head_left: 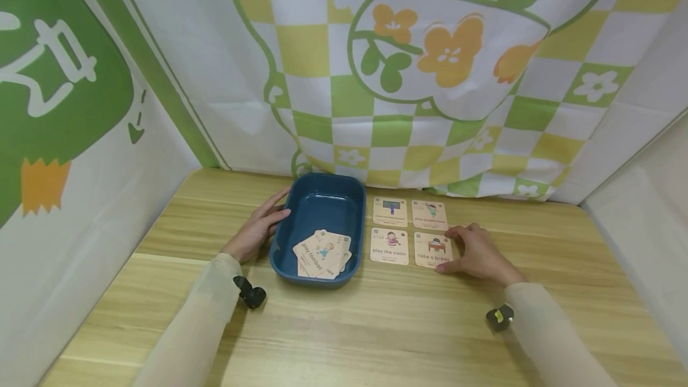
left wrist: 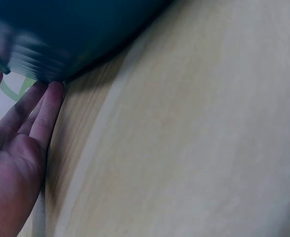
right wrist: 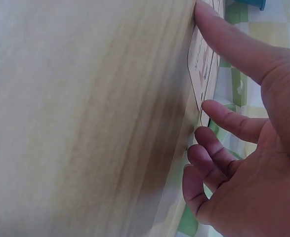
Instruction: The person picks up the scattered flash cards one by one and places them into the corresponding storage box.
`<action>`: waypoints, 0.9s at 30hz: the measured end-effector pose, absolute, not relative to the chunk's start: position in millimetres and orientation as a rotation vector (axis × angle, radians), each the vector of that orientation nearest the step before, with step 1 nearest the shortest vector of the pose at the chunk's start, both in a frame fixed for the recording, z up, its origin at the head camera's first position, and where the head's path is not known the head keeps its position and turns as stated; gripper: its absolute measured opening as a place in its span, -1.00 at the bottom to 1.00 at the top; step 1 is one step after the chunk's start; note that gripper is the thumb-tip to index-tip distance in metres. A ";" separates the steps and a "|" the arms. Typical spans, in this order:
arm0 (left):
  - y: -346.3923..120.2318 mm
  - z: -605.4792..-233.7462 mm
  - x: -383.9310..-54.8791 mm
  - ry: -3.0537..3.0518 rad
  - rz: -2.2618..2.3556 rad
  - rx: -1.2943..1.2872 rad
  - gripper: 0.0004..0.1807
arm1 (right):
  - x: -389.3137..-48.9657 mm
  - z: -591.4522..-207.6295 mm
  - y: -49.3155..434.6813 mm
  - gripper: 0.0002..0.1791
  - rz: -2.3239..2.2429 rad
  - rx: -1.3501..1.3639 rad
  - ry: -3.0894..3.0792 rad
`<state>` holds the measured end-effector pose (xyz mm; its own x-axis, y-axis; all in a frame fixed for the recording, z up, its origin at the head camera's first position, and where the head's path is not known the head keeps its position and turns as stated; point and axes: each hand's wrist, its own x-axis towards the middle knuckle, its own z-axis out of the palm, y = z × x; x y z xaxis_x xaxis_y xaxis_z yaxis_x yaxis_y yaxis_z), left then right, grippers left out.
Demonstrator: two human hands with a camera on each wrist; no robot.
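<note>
My left hand (head_left: 258, 229) rests against the left side of a blue plastic tray (head_left: 278, 226), its thumb at the rim. In the left wrist view, straight fingers (left wrist: 48, 111) touch the tray's outer wall. Inside the tray's near end lies a loose pile of picture cards, a "play football" card (head_left: 325, 252) on top. My right hand (head_left: 475, 254) pinches the "take a break" card (head_left: 432, 248) by its edges, thumb at the lower edge and index finger near the upper right corner. That card lies flat on the table; the other right fingers are curled.
Beside it lies the "play the violin" card (head_left: 389, 246). Behind are the "play badminton" card (head_left: 429, 215) and a blackboard card (head_left: 390, 212), making two rows. The wooden table (head_left: 376, 333) meets a patterned cloth (head_left: 398, 130) at the back and white side walls.
</note>
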<state>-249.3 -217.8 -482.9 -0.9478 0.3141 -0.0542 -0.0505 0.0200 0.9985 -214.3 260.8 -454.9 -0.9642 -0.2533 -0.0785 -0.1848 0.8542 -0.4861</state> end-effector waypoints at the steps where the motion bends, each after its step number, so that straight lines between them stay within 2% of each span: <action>1: -217.9 -483.0 -249.4 2.038 2.014 0.275 -0.30 | -214.6 -454.9 260.6 -0.04 -0.737 -0.343 2.890; 17: -217.1 -482.9 -249.2 2.027 2.024 0.276 -0.30 | -215.7 -456.2 260.0 -0.06 -0.784 -0.275 2.891; 27: -217.2 -482.5 -249.2 2.023 2.029 0.275 -0.30 | -213.5 -452.1 260.5 -0.30 -0.976 -0.312 2.917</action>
<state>-249.2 -217.2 -482.5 -0.9477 0.3151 -0.0503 -0.0513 0.0053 0.9987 -213.5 260.5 -452.1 -0.9785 -0.2056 0.0169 -0.1744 0.7805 -0.6004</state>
